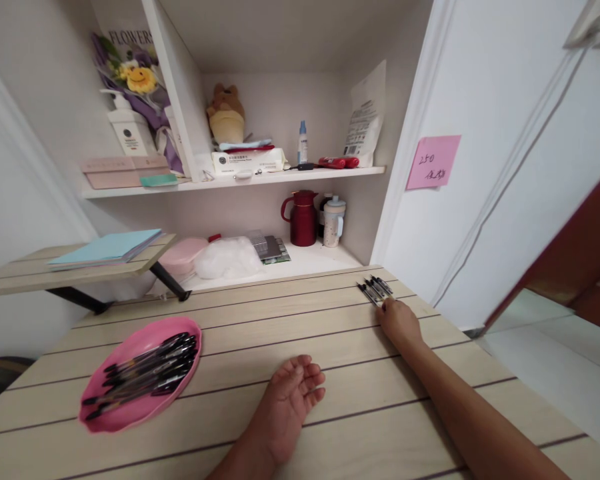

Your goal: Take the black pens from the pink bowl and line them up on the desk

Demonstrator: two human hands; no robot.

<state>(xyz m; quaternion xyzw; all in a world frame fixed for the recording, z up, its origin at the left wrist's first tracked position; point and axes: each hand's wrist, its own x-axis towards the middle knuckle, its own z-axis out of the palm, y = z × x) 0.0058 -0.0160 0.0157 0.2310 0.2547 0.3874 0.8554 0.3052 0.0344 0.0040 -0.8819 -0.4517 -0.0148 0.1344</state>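
Nearest to us is the right forearm (pixel 485 423), slanting in over the slatted surface (pixel 250 323) roughly along its right edge. It leads to the right hand (pixel 399 325), whose fingers are drawn narrowly together at the near ends of a small row of pens (pixel 376 288). We cannot tell whether those fingertips are gripping a pen or only touching one. The row lies at the surface's far right corner, side by side, dark ends pointing towards the far edge.

To the left we see the left hand (pixel 291 407), well in from the right edge. Its fingers are half curled and parted, the palm bare and turned inward; we cannot tell whether it rests on the surface or hovers just over it.

Nearer the left edge stands a pink dish (pixel 140 339) with a wavy rim, holding a heap of black pens (pixel 155 373) that all slant much the same way. Behind it, at the far left corner, we find a raised stand (pixel 10 275) bearing a light blue notebook (pixel 107 245).

Past the far edge, inside the cabinet, we make out a white plastic bag (pixel 229 259), a dark red jug (pixel 303 220) and a pale cup (pixel 333 223).
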